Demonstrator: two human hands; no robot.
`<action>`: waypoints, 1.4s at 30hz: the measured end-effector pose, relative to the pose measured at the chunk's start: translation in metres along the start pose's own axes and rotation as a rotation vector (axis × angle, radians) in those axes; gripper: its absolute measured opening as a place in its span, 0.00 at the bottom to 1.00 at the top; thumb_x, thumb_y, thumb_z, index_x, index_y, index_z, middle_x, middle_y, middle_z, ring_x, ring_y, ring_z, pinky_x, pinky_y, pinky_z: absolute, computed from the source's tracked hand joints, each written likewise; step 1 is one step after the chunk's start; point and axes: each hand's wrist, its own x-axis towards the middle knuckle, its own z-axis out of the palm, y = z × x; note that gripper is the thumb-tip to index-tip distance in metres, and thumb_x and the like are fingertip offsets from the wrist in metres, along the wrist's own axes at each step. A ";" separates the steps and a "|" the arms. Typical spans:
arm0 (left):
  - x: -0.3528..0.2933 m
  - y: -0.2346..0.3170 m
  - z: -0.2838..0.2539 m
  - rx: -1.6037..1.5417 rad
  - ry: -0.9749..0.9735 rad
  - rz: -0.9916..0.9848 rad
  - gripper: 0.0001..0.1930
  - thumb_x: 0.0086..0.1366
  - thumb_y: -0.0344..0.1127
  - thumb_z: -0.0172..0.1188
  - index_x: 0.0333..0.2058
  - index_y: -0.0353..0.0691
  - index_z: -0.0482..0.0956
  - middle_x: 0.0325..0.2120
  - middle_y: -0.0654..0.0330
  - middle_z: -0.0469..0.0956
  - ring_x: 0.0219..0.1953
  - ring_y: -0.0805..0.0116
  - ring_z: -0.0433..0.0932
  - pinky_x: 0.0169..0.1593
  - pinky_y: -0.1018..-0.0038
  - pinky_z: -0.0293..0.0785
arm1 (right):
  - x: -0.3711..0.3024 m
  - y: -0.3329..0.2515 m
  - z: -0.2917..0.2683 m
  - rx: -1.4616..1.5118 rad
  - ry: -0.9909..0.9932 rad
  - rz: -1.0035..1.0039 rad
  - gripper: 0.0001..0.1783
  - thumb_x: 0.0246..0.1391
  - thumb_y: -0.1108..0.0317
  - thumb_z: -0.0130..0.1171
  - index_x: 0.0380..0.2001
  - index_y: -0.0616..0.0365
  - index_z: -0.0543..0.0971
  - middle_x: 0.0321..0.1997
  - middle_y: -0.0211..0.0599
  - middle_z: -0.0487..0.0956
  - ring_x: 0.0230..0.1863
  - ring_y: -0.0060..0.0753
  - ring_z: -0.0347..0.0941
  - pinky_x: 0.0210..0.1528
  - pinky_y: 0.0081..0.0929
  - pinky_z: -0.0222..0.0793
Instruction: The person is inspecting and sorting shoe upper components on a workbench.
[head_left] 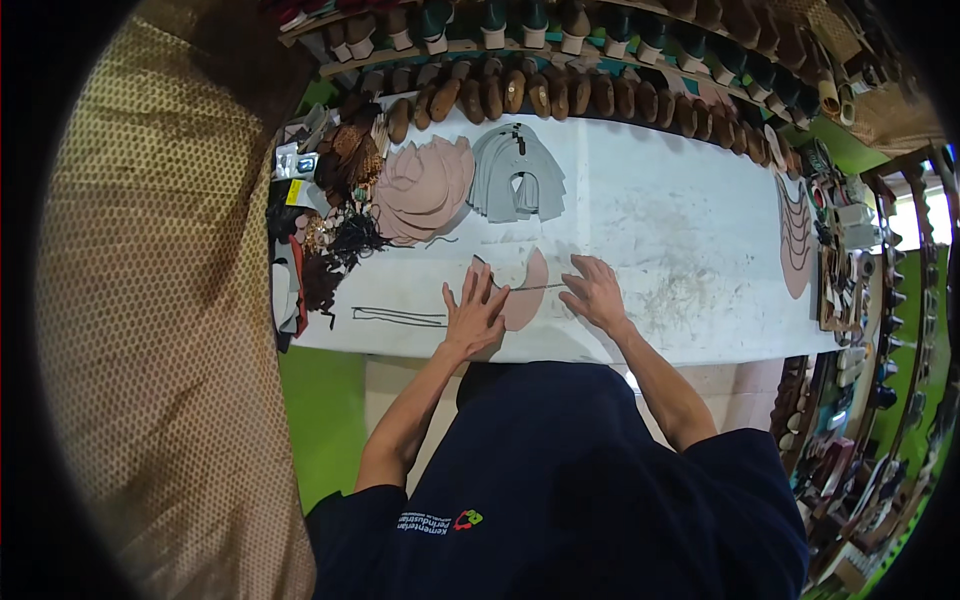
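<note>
A pink curved shoe-upper piece (528, 302) lies on the white table in front of me. My left hand (476, 312) rests on its left side, fingers spread and pressing down. A thin dark cord (541, 287) runs across the piece from the left fingertips toward my right hand (596, 295). The right thumb and fingers are drawn together at the cord's right end, other fingers bent. Several more dark cords (400, 318) lie straight on the table, left of my left hand.
Fanned pink pieces (425, 190) and a stack of grey pieces (517, 175) lie farther back. Dark cords and small items crowd the left end. Brown shoe forms (560, 97) line the far edge. More curved pieces (795, 245) lie at the right. A patterned curtain (170, 320) hangs left.
</note>
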 end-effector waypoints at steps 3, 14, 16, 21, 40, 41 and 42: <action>-0.002 0.008 0.003 -0.004 0.027 -0.054 0.37 0.65 0.48 0.59 0.75 0.64 0.64 0.81 0.52 0.38 0.82 0.43 0.34 0.69 0.19 0.31 | -0.001 0.005 0.002 0.021 0.001 -0.027 0.16 0.53 0.62 0.71 0.44 0.53 0.89 0.63 0.41 0.77 0.68 0.47 0.68 0.71 0.47 0.61; -0.009 0.043 0.025 -0.056 0.173 -0.199 0.35 0.67 0.38 0.55 0.73 0.65 0.65 0.81 0.55 0.40 0.81 0.42 0.40 0.68 0.16 0.33 | 0.010 0.018 0.005 -0.016 -0.087 -0.097 0.07 0.56 0.65 0.66 0.35 0.55 0.86 0.60 0.38 0.79 0.67 0.47 0.69 0.72 0.50 0.60; -0.010 0.045 0.029 -0.051 0.195 -0.214 0.35 0.67 0.38 0.55 0.73 0.65 0.65 0.81 0.55 0.40 0.81 0.42 0.40 0.68 0.16 0.33 | 0.013 0.015 0.003 -0.022 -0.083 -0.107 0.07 0.57 0.65 0.66 0.36 0.55 0.86 0.60 0.37 0.79 0.67 0.47 0.69 0.72 0.51 0.60; -0.008 0.047 0.030 -0.071 0.099 -0.254 0.35 0.70 0.40 0.55 0.75 0.64 0.62 0.82 0.55 0.37 0.81 0.41 0.37 0.67 0.15 0.34 | 0.024 0.017 0.002 -0.022 -0.068 -0.101 0.07 0.58 0.65 0.64 0.34 0.55 0.86 0.60 0.34 0.78 0.66 0.41 0.70 0.74 0.54 0.58; -0.003 0.052 0.024 0.013 0.164 -0.213 0.33 0.69 0.43 0.56 0.73 0.63 0.65 0.81 0.54 0.42 0.81 0.45 0.39 0.67 0.17 0.34 | 0.048 0.022 0.012 -0.034 -0.061 -0.113 0.07 0.58 0.65 0.64 0.35 0.55 0.85 0.60 0.36 0.78 0.67 0.44 0.69 0.74 0.53 0.58; -0.002 0.054 0.024 -0.004 0.197 -0.219 0.33 0.70 0.44 0.56 0.73 0.62 0.65 0.81 0.54 0.42 0.81 0.44 0.39 0.67 0.17 0.34 | 0.050 0.021 0.012 -0.037 -0.052 -0.120 0.07 0.58 0.65 0.63 0.35 0.55 0.85 0.60 0.34 0.78 0.67 0.42 0.69 0.74 0.54 0.57; -0.001 0.056 0.024 -0.021 0.230 -0.225 0.33 0.70 0.45 0.56 0.73 0.62 0.65 0.81 0.54 0.42 0.81 0.44 0.40 0.67 0.17 0.34 | 0.051 0.021 0.011 -0.037 -0.052 -0.120 0.07 0.58 0.65 0.63 0.35 0.55 0.85 0.60 0.34 0.78 0.67 0.42 0.69 0.74 0.54 0.57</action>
